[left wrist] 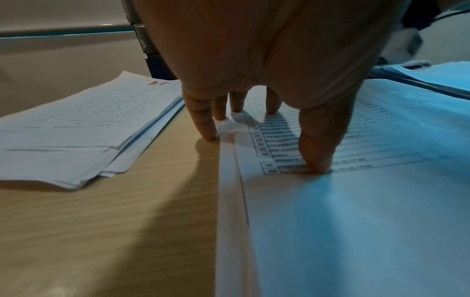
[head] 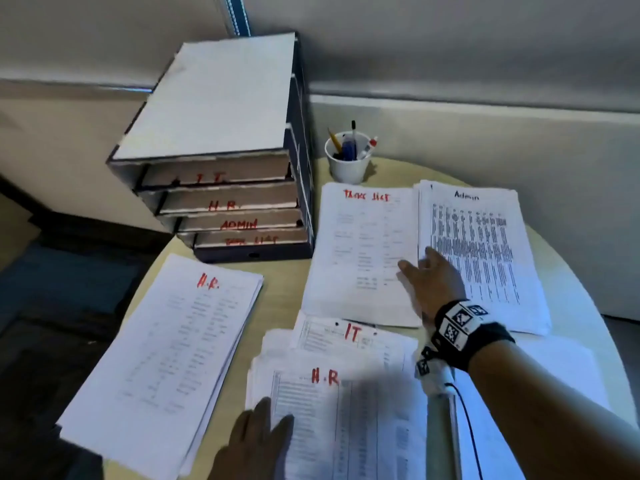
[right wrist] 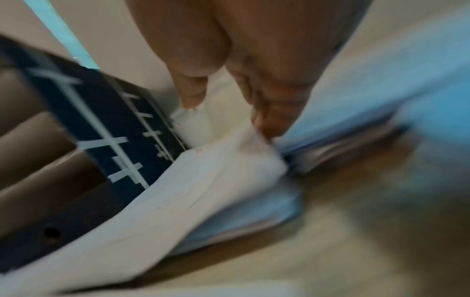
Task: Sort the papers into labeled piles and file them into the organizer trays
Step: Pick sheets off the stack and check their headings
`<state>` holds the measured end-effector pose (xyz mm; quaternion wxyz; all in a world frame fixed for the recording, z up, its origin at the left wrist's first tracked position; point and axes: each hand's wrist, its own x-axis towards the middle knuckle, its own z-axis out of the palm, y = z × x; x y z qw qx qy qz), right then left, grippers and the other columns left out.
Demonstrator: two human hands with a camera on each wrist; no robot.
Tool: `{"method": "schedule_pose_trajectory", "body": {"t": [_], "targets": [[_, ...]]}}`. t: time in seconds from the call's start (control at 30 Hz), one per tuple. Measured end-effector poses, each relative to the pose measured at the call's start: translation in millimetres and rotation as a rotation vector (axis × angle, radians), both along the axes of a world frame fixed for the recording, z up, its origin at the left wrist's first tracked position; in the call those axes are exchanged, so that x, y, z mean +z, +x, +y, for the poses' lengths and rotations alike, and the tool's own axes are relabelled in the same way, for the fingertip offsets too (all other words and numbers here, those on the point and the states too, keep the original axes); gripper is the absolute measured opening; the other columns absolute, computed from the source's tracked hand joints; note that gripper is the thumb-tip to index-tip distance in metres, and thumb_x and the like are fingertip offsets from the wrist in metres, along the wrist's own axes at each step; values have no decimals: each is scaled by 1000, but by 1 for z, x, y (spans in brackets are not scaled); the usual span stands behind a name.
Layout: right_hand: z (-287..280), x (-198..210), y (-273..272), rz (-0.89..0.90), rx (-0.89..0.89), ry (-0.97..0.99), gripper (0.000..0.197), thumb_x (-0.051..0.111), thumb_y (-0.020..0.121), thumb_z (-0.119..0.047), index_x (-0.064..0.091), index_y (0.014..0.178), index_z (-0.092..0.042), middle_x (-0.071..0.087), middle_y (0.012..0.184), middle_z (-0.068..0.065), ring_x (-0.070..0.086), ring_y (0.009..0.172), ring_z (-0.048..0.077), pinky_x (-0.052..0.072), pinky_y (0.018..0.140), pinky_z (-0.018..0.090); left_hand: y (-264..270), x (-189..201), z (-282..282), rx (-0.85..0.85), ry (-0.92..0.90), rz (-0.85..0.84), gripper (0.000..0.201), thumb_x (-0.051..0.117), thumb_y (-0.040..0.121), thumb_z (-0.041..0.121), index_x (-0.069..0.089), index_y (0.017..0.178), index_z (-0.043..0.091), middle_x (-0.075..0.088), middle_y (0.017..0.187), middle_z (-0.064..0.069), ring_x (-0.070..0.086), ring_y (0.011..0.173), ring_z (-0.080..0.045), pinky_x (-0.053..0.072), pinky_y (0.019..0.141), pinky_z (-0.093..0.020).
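Note:
The dark blue organizer (head: 301, 188) holds stacked trays marked I.T., H.R., ADMIN and TASK LIST. An H.R. pile (head: 166, 358) lies at the left, a Task List pile (head: 360, 251) in the middle and an Admin pile (head: 485, 251) at the right. The loose front stack has an H.R. sheet (head: 329, 410) on top and an IT sheet (head: 353, 337) behind it. My left hand (head: 263, 424) presses straight fingers (left wrist: 318, 160) on that H.R. sheet. With fingers spread, my right hand (head: 417, 259) touches where the Task List and Admin piles meet; the right wrist view is blurred.
A white cup (head: 347, 168) with pens and a pencil stands behind the Task List pile, right of the organizer. The round wooden table (head: 284, 282) shows bare between the piles. A grey partition wall runs behind, and the floor drops off at the left.

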<state>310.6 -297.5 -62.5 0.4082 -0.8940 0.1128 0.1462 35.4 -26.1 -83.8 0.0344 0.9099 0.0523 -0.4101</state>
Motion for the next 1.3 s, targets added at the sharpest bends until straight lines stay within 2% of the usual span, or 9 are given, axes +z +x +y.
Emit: {"method": "schedule_pose_trajectory", "body": {"t": [0.07, 0.13, 0.23, 0.33, 0.6, 0.73, 0.93, 1.1, 1.3], "targets": [[-8, 15, -23, -162, -2, -126, 58, 62, 91, -40, 46, 142, -16, 56, 132, 8, 56, 118, 24, 43, 102, 33, 13, 23, -11, -27, -71, -48, 96, 69, 64, 67, 28, 148, 43, 22, 157, -1, 39, 139, -35, 54, 86, -52], [-18, 27, -69, -284, 28, -185, 38, 59, 92, -30, 60, 127, -14, 63, 120, 10, 60, 108, 27, 44, 93, 33, 19, 27, -7, -3, -84, -92, 89, 61, 76, 63, 20, 151, 41, 9, 161, -4, 17, 146, -30, 38, 107, -45], [-22, 10, -167, -84, 315, -229, 28, 66, 86, -34, 66, 109, -18, 66, 95, 1, 66, 88, 24, 44, 75, 26, 43, 26, -3, 151, -77, -258, 82, 66, 75, 65, 33, 143, 34, 19, 156, -3, 22, 143, -28, 34, 108, -44], [-13, -13, -245, 92, 499, -224, 69, 72, 79, -43, 44, 139, -25, 52, 121, -6, 59, 109, 15, 48, 94, 29, 75, 18, 2, 162, -75, -288, 97, 73, 72, 61, 25, 150, 29, 17, 159, -3, 21, 144, -29, 34, 111, -47], [4, -30, -265, 64, 335, -267, 69, 79, 67, -44, 43, 125, -28, 41, 118, -7, 48, 117, 20, 40, 100, 28, 83, 11, -11, 6, 9, -461, 74, 72, 71, 59, 49, 136, 32, 38, 143, -2, 35, 132, -29, 38, 99, -45], [8, -27, -261, 112, 310, -292, 70, 82, 66, -43, 43, 122, -31, 43, 118, -6, 50, 115, 19, 42, 95, 29, 67, 7, -4, 12, -201, -650, 30, 70, 84, 27, 67, 112, 15, 59, 115, -12, 54, 109, -38, 44, 84, -43], [5, -19, -250, 120, -50, 36, 90, 88, 67, -33, 39, 142, -23, 58, 118, -5, 61, 93, 12, 49, 81, 28, 41, 35, 14, 373, -805, -627, 12, 62, 97, 18, 73, 103, 19, 72, 97, 2, 65, 92, -14, 51, 78, -26], [6, -12, -251, 18, -183, 429, 21, 80, 76, -6, 69, 87, -20, 75, 79, -9, 70, 74, 13, 58, 72, 31, 31, 41, 21, 755, -966, -604, 9, 67, 93, 13, 74, 89, 18, 73, 82, 0, 63, 73, -13, 49, 65, -25], [-5, -3, -264, -181, -30, 256, 27, 78, 76, 1, 68, 73, -24, 71, 73, -13, 62, 67, -3, 46, 67, 7, 44, 23, 23, 1195, -1047, -445, 19, 52, 98, 9, 66, 85, 11, 65, 76, -11, 55, 66, -23, 50, 57, -27]]}}
